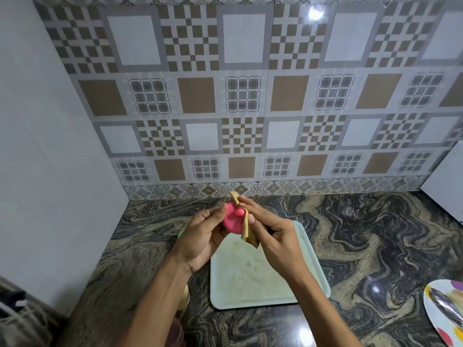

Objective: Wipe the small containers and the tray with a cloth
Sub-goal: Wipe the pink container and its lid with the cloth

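Observation:
My left hand holds a small pink container up above the counter, its knobbed side facing me. My right hand pinches a tan cloth against the container's right edge; the cloth hangs down in folds. Below both hands lies a pale rectangular tray on the marbled counter, its floor dusted with a beige powdery residue. A sliver of something green peeks out behind my left hand, mostly hidden.
A patterned tile wall rises right behind the counter, and a plain white wall closes the left side. A spotted plate with a metal utensil sits at the bottom right. A white panel leans at the right edge.

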